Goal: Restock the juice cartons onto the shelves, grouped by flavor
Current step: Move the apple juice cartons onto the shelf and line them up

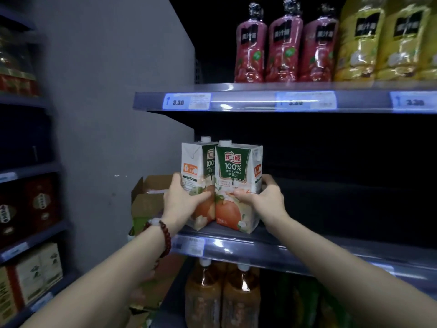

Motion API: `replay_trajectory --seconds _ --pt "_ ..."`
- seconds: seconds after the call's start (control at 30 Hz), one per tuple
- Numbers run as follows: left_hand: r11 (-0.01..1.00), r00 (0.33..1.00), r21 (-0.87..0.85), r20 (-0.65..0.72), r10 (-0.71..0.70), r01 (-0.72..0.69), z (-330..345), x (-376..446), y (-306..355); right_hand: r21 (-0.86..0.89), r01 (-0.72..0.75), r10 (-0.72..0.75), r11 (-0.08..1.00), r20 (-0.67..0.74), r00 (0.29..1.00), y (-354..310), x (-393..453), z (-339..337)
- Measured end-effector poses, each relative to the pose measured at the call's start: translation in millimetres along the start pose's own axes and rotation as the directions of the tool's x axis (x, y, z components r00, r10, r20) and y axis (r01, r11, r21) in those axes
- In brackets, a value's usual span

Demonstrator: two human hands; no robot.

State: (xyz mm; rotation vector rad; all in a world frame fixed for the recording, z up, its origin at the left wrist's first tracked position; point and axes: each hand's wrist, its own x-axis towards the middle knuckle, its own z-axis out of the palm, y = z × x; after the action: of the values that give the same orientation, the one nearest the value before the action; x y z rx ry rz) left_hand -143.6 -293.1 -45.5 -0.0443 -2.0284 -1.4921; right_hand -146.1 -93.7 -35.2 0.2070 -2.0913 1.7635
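Two apple juice cartons, held as a pair: left carton (197, 183) and right carton (236, 185), upright, touching along one edge, bases resting on the front left of the middle shelf (295, 252). My left hand (183, 197) has its grip wrapped round the outer face of the left carton, thumb across the front; my right hand (262, 197) grips the right carton likewise, fingers behind, thumb on the printed apple. Both labels read 100% apple juice, so one flavor, one group. Behind and to the right of them the shelf runs dark; I cannot tell whether other stock sits there. Above: red bottles (281, 43) and yellow bottles (383, 41) on the upper shelf (248, 101), price tags along its edge. Below: amber bottles (222, 297). To the left, past the shelf end, an open cardboard box (151, 197), contents unclear. Step in hand, as I judge it: seating this pair at the left end of the shelf. Next move calls for sliding both back squarely, faces turned forward, then letting go without tipping either, and reaching for more cartons.
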Motion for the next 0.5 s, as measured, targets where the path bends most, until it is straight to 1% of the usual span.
replay_trajectory --seconds 0.1,0.23,0.4,0.5 --pt "0.996 0.997 -0.091 0.073 0.001 0.006 20 -10 8 -0.032 0.042 -0.042 0.999 -0.005 0.999 1 -2 -38" --pt "0.990 0.990 -0.142 0.135 0.034 -0.014 56 -24 28 -0.036 0.082 -0.083 0.996 -0.038 0.996 1 -4 -90" --pt "0.980 0.984 -0.195 0.167 0.065 -0.031 106 -40 56 -0.021 0.116 -0.117 0.993 -0.063 0.991 6 -5 -155" --pt "0.975 0.979 -0.220 0.185 0.080 -0.039 136 -55 69 -0.003 0.108 -0.108 0.994 -0.075 0.991 12 -7 -195"
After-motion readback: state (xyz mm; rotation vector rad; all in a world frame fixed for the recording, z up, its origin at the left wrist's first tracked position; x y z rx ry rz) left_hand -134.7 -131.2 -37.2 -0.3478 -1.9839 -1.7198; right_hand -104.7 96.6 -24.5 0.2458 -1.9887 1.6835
